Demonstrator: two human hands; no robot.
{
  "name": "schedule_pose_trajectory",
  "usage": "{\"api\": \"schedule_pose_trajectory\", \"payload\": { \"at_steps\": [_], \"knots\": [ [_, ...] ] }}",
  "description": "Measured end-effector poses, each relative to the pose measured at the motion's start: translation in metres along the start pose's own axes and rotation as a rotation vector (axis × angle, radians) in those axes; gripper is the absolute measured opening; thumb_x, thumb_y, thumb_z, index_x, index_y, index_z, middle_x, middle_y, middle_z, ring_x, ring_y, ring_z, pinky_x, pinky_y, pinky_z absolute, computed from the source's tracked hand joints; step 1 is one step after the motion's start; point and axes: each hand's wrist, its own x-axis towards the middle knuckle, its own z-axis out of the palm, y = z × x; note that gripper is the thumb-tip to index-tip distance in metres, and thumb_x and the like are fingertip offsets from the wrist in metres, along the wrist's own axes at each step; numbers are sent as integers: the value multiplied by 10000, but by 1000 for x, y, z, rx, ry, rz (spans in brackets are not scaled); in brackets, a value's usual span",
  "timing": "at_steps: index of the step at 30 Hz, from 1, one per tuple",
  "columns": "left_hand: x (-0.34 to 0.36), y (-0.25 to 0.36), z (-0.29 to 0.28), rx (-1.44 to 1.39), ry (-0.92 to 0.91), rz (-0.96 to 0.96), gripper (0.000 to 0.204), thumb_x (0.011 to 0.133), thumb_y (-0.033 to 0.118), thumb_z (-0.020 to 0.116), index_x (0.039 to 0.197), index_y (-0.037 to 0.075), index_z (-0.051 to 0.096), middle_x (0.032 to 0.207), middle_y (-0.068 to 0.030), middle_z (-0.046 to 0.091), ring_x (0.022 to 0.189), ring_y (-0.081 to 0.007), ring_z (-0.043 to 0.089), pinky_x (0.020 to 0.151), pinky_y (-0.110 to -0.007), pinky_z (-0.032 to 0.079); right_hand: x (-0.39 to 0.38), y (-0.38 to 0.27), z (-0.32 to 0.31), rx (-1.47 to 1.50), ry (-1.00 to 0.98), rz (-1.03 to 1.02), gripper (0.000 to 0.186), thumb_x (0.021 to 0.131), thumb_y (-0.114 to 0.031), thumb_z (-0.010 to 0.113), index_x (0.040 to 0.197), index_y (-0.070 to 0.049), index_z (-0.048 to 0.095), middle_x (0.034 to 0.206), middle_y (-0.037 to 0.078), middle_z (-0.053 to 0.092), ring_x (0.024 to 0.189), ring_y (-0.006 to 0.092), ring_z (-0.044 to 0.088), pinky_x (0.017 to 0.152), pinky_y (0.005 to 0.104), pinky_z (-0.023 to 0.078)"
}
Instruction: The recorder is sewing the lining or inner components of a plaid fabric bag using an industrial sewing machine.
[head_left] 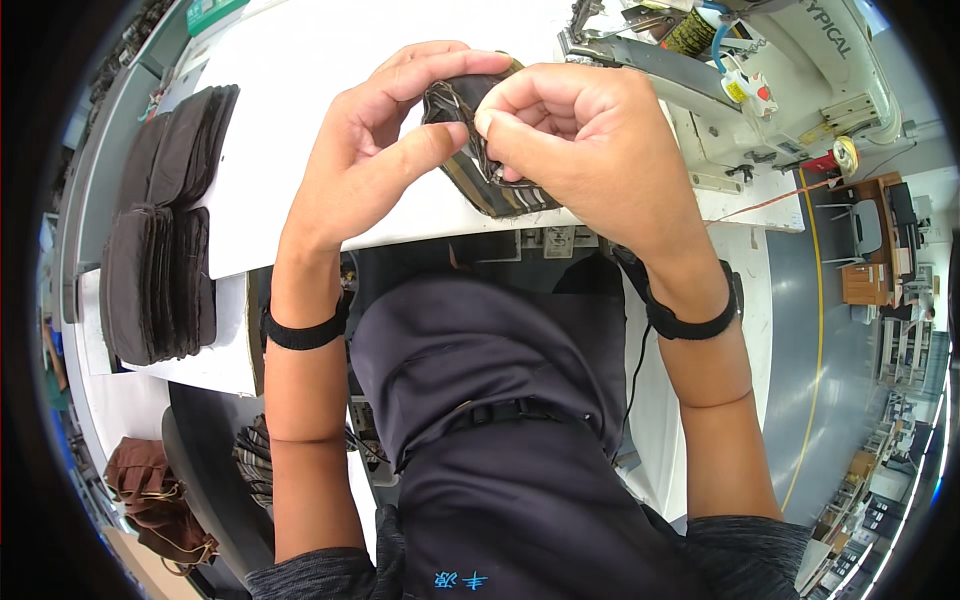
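Over the front edge of the white table (300, 130), both hands hold a dark brown fabric piece (490, 198) with a striped side and raw, layered edges. My left hand (375, 145) curves round its far left side, fingers behind and thumb on the near face. At the right end, my right hand (605, 150) pinches the edge between thumb and curled forefinger. The fingers hide part of the piece, so I cannot tell whether it is a finished pouch or loose layers.
A sewing machine (860, 70) stands at the right of the table, with a thread cone (693, 32) near it. Stacks of dark brown fabric pieces (155, 285) lie at the left. Brown cloth (160, 495) hangs lower left. A chair (865, 230) stands across the aisle.
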Motion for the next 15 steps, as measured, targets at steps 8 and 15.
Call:
{"api": "schedule_pose_trajectory", "payload": {
  "at_steps": [8, 15],
  "knots": [
    [-2, -5, -4, -11, -13, 26, 504, 892, 68, 635, 1384, -35, 674, 1427, -122, 606, 1244, -227, 614, 1013, -342, 512, 0, 1, 4, 29, 12, -10, 125, 878, -75, 720, 800, 22, 704, 684, 35, 692, 637, 47, 612, 586, 229, 499],
    [-3, -6, -3, -18, -19, 40, 482, 924, 99, 671, 1388, -32, 674, 1436, -127, 605, 1257, -234, 617, 1036, -353, 515, -2, 1, 6, 4, 28, -13, 133, 868, -88, 735, 794, 17, 704, 677, 49, 707, 625, 65, 639, 592, 237, 518]
  ]
}}
